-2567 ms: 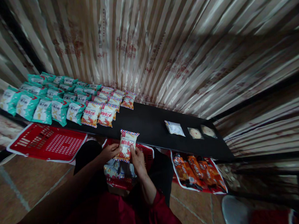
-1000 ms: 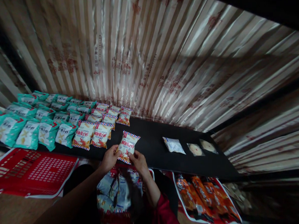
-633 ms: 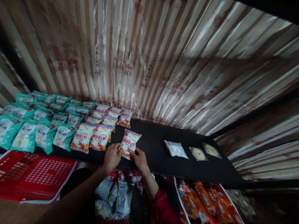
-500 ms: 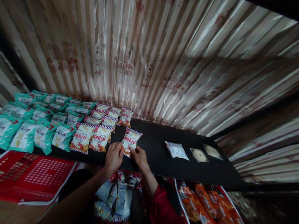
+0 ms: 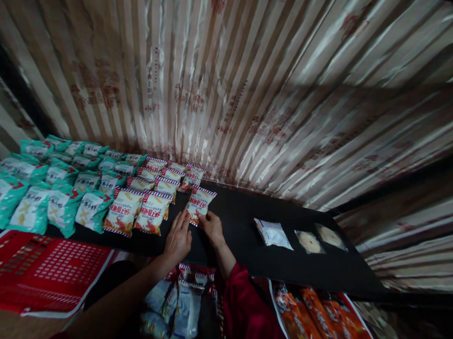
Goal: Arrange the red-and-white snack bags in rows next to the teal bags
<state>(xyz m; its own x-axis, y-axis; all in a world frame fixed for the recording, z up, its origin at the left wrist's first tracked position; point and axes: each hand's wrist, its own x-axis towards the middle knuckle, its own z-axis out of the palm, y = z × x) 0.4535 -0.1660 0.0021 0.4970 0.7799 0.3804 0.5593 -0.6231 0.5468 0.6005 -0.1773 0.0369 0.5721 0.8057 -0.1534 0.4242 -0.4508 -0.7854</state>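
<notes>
A snack bag (image 5: 198, 205) with a striped red-and-blue top edge leans back on the black shelf, just in front of a matching bag (image 5: 193, 177). My right hand (image 5: 213, 228) grips its lower right corner, thumb on the front. At the bag's lower left edge, my left hand (image 5: 179, 237) lies with fingers stretched out, the tips close to or touching it. To the left stand several more bags of the same kind, the nearest being a front-row bag (image 5: 151, 213).
Several teal snack bags (image 5: 63, 207) fill the shelf's left end. On the black shelf (image 5: 237, 229) to the right lie a white packet (image 5: 273, 234) and two round wrapped items (image 5: 309, 241). Below are a red basket (image 5: 75, 263), bags underneath (image 5: 187, 308) and orange packets (image 5: 317, 311).
The held bag has moved up and back on the shelf, toward the bag behind it. Both hands moved with it, and my left fingers have straightened along its edge.
</notes>
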